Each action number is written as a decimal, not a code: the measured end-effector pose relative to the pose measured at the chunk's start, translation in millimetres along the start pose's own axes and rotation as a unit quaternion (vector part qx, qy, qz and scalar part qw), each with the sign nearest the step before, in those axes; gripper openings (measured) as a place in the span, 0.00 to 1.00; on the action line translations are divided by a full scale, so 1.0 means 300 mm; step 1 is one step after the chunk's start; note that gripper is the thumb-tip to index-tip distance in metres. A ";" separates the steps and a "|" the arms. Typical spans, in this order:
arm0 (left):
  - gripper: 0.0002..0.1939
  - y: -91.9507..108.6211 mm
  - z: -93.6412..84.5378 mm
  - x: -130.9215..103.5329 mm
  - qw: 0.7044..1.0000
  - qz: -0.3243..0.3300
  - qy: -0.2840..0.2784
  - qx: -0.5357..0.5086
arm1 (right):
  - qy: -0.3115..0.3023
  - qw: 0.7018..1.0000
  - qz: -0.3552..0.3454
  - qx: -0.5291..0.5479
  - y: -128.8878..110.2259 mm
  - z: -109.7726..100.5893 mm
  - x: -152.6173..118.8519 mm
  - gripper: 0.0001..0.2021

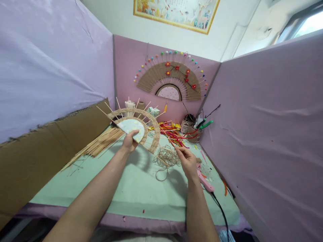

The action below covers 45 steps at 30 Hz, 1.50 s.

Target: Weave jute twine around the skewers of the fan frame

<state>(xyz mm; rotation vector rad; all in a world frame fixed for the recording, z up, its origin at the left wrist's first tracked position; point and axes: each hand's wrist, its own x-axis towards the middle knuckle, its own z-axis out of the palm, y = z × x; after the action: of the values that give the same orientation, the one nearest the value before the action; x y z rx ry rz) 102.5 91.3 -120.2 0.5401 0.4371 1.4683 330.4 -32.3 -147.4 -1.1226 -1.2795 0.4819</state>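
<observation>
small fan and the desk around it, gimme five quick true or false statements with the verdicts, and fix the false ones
1. The left hand holds the small fan. True.
2. The pink tool is in the right hand. False: the pink tool lies on the table, beside the right hand.
3. A loose tangle of twine lies on the table. True.
4. The flowers on the large fan at the back are blue. False: those flowers on the large fan are red.
5. A bundle of thin sticks lies left of the twine. True.
</observation>
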 end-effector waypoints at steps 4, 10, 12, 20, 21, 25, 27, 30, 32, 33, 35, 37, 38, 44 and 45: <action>0.19 0.002 0.002 0.000 1.000 0.013 0.012 -0.020 | -0.024 0.999 -0.028 -0.014 0.012 0.017 -0.039 0.09; 0.18 0.001 0.008 -0.002 0.998 0.012 0.030 -0.053 | -0.047 0.999 0.003 -0.011 0.022 0.028 -0.051 0.11; 0.17 -0.006 0.015 -0.008 0.998 0.012 0.036 -0.059 | -0.052 0.999 0.006 -0.016 0.022 0.047 -0.053 0.11; 0.18 -0.059 0.036 -0.029 0.997 0.022 0.045 -0.065 | -0.135 0.989 -0.017 -0.051 0.024 0.135 -0.089 0.12; 0.19 -0.064 0.035 -0.028 0.997 0.028 0.046 -0.063 | -0.140 0.989 -0.015 -0.052 0.025 0.137 -0.092 0.12; 0.22 -0.075 0.028 -0.023 0.996 0.055 0.059 -0.048 | -0.142 0.989 -0.013 -0.048 0.022 0.132 -0.096 0.13; 0.22 -0.074 0.028 -0.023 0.995 0.069 0.061 -0.028 | -0.140 0.988 -0.022 -0.057 0.016 0.128 -0.095 0.12; 0.22 -0.062 0.034 -0.029 0.992 0.112 0.057 0.013 | -0.123 0.988 -0.040 -0.079 0.005 0.122 -0.091 0.09; 0.23 -0.044 0.040 -0.035 0.987 0.146 0.051 0.036 | -0.093 0.990 -0.047 -0.097 -0.001 0.116 -0.086 0.09; 0.24 -0.032 0.042 -0.038 0.985 0.158 0.048 0.042 | -0.075 0.991 -0.048 -0.104 -0.002 0.112 -0.084 0.09; 0.25 -0.007 0.044 -0.042 0.985 0.161 0.044 0.049 | -0.038 0.992 -0.048 -0.113 -0.004 0.105 -0.078 0.09; 0.25 0.018 0.038 -0.043 0.987 0.145 0.036 0.058 | -0.010 0.992 -0.047 -0.116 -0.003 0.099 -0.074 0.08; 0.25 0.029 0.034 -0.041 0.988 0.135 0.031 0.062 | -0.001 0.992 -0.045 -0.116 -0.001 0.097 -0.073 0.08; 0.20 0.065 0.005 -0.022 0.997 0.063 0.027 0.037 | 0.004 0.993 -0.010 -0.115 0.008 0.095 -0.075 0.11; 0.19 0.066 0.002 -0.021 0.998 0.046 0.029 0.029 | 0.001 0.994 -0.004 -0.113 0.008 0.096 -0.076 0.11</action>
<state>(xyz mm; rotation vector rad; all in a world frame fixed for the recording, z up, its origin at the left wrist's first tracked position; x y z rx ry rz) 86.4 85.5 -108.4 0.5713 0.5074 1.5661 298.3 -38.7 -164.0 -1.3063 -1.3609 0.3347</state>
